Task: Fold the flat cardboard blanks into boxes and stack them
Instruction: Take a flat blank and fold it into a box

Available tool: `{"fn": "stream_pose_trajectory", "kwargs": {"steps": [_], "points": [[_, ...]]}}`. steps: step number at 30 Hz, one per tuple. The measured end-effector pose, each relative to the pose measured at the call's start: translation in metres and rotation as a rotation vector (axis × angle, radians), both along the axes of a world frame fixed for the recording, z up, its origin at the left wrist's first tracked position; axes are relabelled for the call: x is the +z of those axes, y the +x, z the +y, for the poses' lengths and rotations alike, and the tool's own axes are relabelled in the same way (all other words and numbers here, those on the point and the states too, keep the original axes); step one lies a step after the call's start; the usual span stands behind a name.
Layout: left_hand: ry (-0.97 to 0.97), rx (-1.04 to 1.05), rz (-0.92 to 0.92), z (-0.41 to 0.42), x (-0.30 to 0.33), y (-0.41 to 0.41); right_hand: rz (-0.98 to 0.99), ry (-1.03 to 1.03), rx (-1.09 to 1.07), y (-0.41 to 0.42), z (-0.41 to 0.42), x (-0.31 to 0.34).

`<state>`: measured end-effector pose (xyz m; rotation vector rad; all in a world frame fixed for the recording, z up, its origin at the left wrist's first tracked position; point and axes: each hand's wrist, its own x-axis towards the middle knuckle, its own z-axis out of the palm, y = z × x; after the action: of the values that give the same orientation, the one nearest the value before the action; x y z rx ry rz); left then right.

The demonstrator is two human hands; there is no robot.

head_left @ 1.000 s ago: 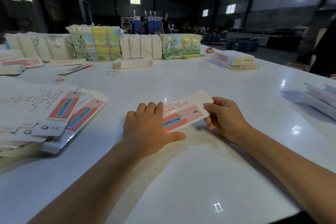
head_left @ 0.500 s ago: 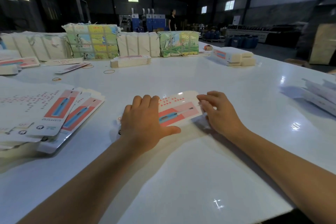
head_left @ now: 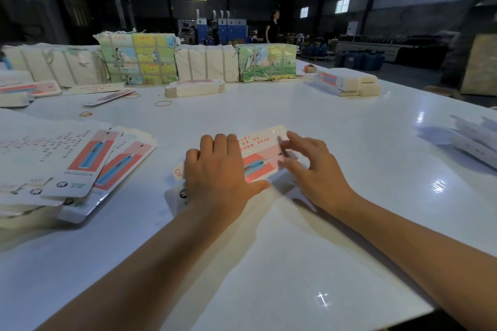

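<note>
On the worktop (head_left: 349,142), near its front edge, a blank (head_left: 259,154) lies flat. The left hand (head_left: 217,174) presses it open-palmed; the right hand (head_left: 313,169), fingers loose, touches its end. Creasing looks underway; next, raise the panels.

Pink-printed cardboard blank (head_left: 262,154) flat on table
</note>
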<state>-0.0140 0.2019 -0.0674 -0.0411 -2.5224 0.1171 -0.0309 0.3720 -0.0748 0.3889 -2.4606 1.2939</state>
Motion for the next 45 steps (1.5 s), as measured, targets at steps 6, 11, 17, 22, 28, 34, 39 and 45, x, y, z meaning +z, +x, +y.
{"fn": "stream_pose_trajectory", "kwargs": {"steps": [6,11,17,22,28,34,39,45], "points": [[-0.117,-0.042,0.103,0.005,-0.006,0.004,-0.234,-0.509,0.003,-0.003,-0.001,0.006],[-0.166,-0.074,0.132,0.003,-0.012,0.004,-0.423,-0.785,-0.013,-0.009,0.01,0.012],[-0.199,-0.04,0.152,0.002,-0.012,0.006,-0.416,-0.799,0.021,-0.01,0.014,0.014],[-0.175,-0.039,0.133,-0.001,-0.014,0.004,-0.314,-0.749,-0.005,-0.007,0.014,0.016],[-0.122,-0.045,0.082,-0.003,-0.016,0.004,-0.291,-0.585,0.062,-0.003,0.012,0.014],[0.031,-0.114,0.022,-0.016,-0.009,0.0,-0.205,-0.489,0.248,0.0,0.02,0.014],[0.078,-0.155,-0.038,-0.024,-0.006,-0.002,-0.264,-0.479,0.371,0.003,0.018,0.015],[0.025,-0.234,0.057,-0.02,-0.005,0.001,-0.303,-0.444,0.359,0.004,0.015,0.017]]}}
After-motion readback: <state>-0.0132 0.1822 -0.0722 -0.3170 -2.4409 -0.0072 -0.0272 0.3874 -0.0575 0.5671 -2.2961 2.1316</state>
